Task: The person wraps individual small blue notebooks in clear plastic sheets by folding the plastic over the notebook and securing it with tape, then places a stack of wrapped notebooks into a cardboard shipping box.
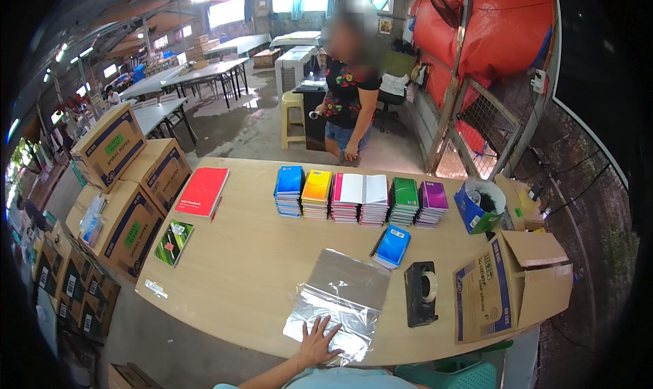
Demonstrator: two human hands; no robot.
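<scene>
My left hand (pixel 318 340) lies flat on a clear plastic bag or sheet (pixel 347 275) near the table's front edge, fingers spread. Nothing is gripped in it. My right hand is out of sight. Just beyond the plastic, to the right, lies a short pile of blue spiral notebooks (pixel 392 245). A black tape dispenser (pixel 420 300) with a roll of tape stands right of the plastic. Farther back runs a row of notebook stacks: blue (pixel 288 192), yellow (pixel 316 193), pink (pixel 344 209), green (pixel 405 200) and purple (pixel 432 202). An open notebook (pixel 362 188) rests on the pink stack.
An open cardboard box (pixel 483 297) stands at the table's right, with a blue and green container (pixel 478 209) behind it. A red notebook (pixel 202 192) and a green-black notebook (pixel 174 243) lie left. Cartons (pixel 129 229) are piled beyond the left edge. Another person (pixel 350 90) stands across the table (pixel 238 287).
</scene>
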